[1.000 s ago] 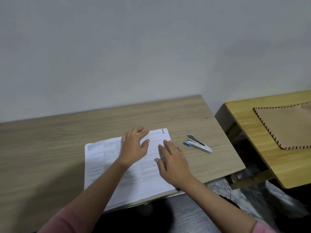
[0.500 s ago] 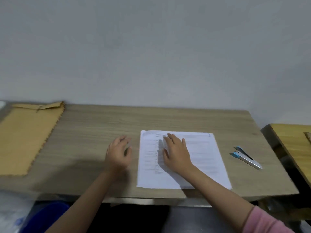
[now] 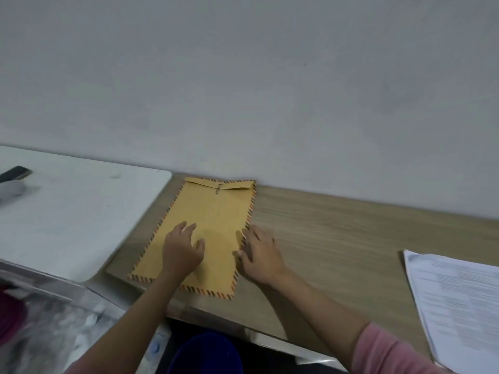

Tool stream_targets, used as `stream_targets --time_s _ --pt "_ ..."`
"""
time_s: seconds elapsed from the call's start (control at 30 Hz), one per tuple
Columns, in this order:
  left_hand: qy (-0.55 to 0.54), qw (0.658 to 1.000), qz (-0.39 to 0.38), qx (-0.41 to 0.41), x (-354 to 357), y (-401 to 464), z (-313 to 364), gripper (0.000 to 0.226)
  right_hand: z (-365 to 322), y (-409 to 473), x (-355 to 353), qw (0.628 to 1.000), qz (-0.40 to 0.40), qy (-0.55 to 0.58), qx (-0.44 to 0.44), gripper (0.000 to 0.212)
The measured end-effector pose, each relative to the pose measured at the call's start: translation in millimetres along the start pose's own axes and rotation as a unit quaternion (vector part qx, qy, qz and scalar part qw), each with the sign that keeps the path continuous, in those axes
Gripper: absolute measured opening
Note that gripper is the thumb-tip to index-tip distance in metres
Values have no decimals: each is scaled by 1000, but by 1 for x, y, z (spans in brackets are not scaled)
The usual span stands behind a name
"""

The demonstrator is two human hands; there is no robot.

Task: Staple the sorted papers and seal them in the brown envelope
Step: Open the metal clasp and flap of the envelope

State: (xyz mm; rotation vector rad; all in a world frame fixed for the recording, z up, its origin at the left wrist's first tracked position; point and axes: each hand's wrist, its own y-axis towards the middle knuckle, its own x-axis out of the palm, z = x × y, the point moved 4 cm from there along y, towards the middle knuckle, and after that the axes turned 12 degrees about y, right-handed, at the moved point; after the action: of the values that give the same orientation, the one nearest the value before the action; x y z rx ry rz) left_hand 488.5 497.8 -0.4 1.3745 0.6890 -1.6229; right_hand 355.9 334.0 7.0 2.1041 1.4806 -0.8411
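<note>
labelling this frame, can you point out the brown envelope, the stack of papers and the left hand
brown envelope (image 3: 216, 211), head view, bare middle of its face
stack of papers (image 3: 459, 292), head view, printed top sheet
left hand (image 3: 182, 249), head view, back of the hand

One brown envelope is lying on the wooden desk, toward eleven o'clock from the frame's centre-bottom. Two hands are showing: one left hand is resting on the envelope and one right hand is sitting at its three o'clock edge. One stack of papers is lying at four o'clock; its sheets cannot be counted. One white table is standing at nine o'clock, carrying one dark object. One blue bucket is sitting at six o'clock.
</note>
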Motion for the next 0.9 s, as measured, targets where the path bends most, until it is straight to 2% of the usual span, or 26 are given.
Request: stream_targets --time_s 0.17,0.3,0.57,0.77,0.9 --pt "69 994 -81 15 24 11 -41 63 -5 33 45 993 -77 -66 54 64" --pt "66 996 -57 23 26 5 -30 63 10 17 41 993 -56 -93 48 64" --pt "59 984 12 166 28 -29 39 57 65 -76 -17 990 -29 -119 73 64" --pt "0 970 24 241 35 -40 112 47 95 -144 -62 991 21 -111 76 68" --pt "-19 964 -22 264 43 -33 159 53 109 -164 -84 995 24 -70 64 67"
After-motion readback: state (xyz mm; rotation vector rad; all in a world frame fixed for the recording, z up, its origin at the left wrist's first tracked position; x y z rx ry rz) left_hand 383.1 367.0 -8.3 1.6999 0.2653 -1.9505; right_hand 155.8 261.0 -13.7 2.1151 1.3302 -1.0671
